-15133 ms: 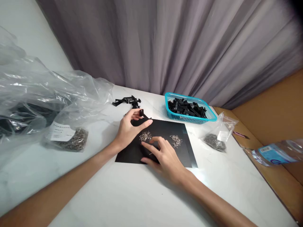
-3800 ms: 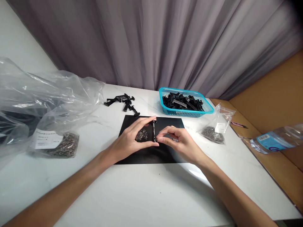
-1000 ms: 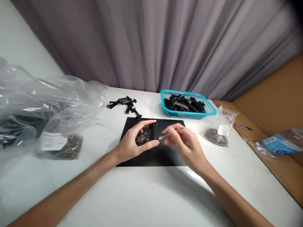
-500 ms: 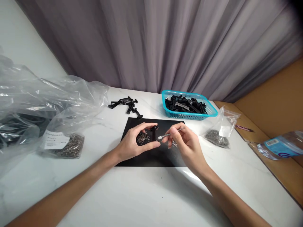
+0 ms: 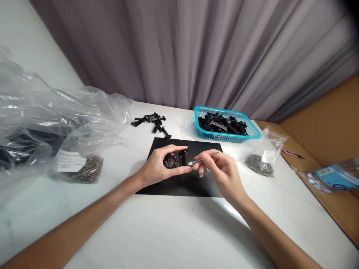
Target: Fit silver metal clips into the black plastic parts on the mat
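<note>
Between the thumb and fingers of my left hand [image 5: 161,166], a small black plastic part [image 5: 184,157] is held upright. My right hand [image 5: 218,166] pinches a slim metal hand tool [image 5: 198,161], whose pale tip points left and is at the lower end of the black part; whether it touches cannot be told. Both hands are above a black mat [image 5: 179,186]. Behind my left fingers lies a pile of small metal pieces [image 5: 171,161], and a few silvery pieces [image 5: 208,171] lie partly hidden beneath my right hand.
Several loose black parts [image 5: 157,121] lie behind the mat. A blue basket [image 5: 230,137] of similar parts stands at the back right. Bags of small metal pieces sit left [image 5: 89,170] and right [image 5: 260,164]. Large clear plastic [image 5: 84,104] covers the far left; a bottle [image 5: 336,175] lies right.
The camera view has shifted slightly, moving the scene a little to the right. Both hands keep their grips, and the tool's tip stays at the lower end of the black part.
</note>
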Demonstrator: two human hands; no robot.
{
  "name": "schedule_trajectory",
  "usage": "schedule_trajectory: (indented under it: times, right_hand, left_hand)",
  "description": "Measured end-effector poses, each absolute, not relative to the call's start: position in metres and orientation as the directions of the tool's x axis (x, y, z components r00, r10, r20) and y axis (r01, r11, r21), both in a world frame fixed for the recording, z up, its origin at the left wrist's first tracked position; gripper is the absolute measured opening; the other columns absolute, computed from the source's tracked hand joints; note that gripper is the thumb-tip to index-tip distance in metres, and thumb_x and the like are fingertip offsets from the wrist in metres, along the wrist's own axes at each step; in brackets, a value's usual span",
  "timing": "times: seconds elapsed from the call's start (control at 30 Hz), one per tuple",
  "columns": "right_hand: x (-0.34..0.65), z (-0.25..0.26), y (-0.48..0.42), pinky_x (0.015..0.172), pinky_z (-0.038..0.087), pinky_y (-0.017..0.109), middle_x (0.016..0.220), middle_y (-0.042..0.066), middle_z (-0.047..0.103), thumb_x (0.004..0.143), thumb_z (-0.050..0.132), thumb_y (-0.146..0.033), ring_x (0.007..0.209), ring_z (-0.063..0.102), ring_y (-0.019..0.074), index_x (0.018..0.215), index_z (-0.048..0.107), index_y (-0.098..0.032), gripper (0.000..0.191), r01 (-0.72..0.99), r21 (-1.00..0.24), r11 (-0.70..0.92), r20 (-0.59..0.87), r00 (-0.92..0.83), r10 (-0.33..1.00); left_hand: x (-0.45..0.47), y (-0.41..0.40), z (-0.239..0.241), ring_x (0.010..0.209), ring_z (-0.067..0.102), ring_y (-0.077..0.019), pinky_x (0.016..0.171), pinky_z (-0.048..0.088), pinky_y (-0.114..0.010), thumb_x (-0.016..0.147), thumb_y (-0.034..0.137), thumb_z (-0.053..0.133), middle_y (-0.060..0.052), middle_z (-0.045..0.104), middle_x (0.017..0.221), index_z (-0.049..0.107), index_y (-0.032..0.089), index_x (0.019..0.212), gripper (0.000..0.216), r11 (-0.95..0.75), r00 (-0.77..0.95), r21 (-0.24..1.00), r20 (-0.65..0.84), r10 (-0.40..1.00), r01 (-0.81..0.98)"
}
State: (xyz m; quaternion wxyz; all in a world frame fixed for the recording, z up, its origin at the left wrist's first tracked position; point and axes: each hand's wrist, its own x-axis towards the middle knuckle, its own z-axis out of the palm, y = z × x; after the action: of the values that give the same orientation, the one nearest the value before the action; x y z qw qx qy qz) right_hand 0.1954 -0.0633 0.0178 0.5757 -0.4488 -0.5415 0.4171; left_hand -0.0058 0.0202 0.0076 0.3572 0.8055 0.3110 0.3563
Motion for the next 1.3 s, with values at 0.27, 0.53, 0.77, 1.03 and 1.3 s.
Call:
schedule_trajectory:
  times: [0.27, 0.53, 0.77, 1.03, 1.3]
  right_hand:
    - [0.199, 0.021, -0.061, 0.062, 0.06, 0.033, 0.078, 0.006, 0.077, 0.095, 0.069, -0.051, 0.061, 0.066, 0.0155, 0.091, 0.079, -0.018, 0.035, 0.024, -0.974, 0.226, 0.226, 0.011, 0.974]
    - [0.203, 0.024, -0.063, 0.068, 0.058, 0.033, 0.079, 0.006, 0.078, 0.097, 0.068, -0.048, 0.06, 0.067, 0.0149, 0.092, 0.078, -0.017, 0.033, 0.005, -0.983, 0.183, 0.183, -0.05, 0.982]
    - [0.204, 0.023, -0.065, 0.07, 0.058, 0.033, 0.08, 0.006, 0.078, 0.1, 0.065, -0.045, 0.061, 0.068, 0.0152, 0.09, 0.079, -0.017, 0.033, -0.013, -0.985, 0.173, 0.173, -0.086, 0.981]
    - [0.208, 0.024, -0.067, 0.073, 0.055, 0.032, 0.085, 0.006, 0.075, 0.102, 0.06, -0.047, 0.069, 0.066, 0.0159, 0.091, 0.076, -0.018, 0.035, 0.114, -0.965, 0.238, 0.234, -0.045, 0.971]
    - [0.245, 0.019, -0.049, 0.081, 0.051, 0.037, 0.093, 0.007, 0.06, 0.11, 0.041, -0.035, 0.086, 0.062, 0.0207, 0.096, 0.067, -0.02, 0.034, 0.728, -0.596, 0.337, 0.428, -0.067, 0.901]
  left_hand:
    - [-0.005, 0.024, 0.0, 0.095, 0.074, -0.0263, 0.085, 0.063, -0.041, 0.07, 0.043, 0.091, -0.009, 0.079, 0.104, 0.077, 0.018, 0.119, 0.057, -0.522, 0.509, 0.824, 0.359, 0.782, 0.221]
    - [-0.004, 0.021, 0.005, 0.095, 0.075, -0.0271, 0.085, 0.063, -0.04, 0.069, 0.042, 0.092, -0.009, 0.079, 0.102, 0.076, 0.017, 0.118, 0.058, -0.457, 0.558, 0.869, 0.288, 0.779, 0.19]
    - [-0.006, 0.02, 0.004, 0.095, 0.074, -0.0244, 0.088, 0.06, -0.038, 0.07, 0.039, 0.091, -0.007, 0.079, 0.101, 0.076, 0.018, 0.117, 0.054, -0.431, 0.585, 0.893, 0.281, 0.761, 0.132]
    - [-0.006, 0.019, 0.007, 0.104, 0.07, -0.0254, 0.094, 0.056, -0.041, 0.072, 0.043, 0.09, -0.007, 0.076, 0.113, 0.071, 0.021, 0.122, 0.058, -0.447, 0.61, 0.876, 0.257, 0.749, 0.181]
    - [-0.008, 0.023, 0.011, 0.125, 0.065, -0.0275, 0.109, 0.052, -0.046, 0.08, 0.041, 0.085, -0.009, 0.071, 0.132, 0.06, 0.024, 0.127, 0.056, -0.47, 0.569, 0.869, 0.31, 0.762, 0.155]
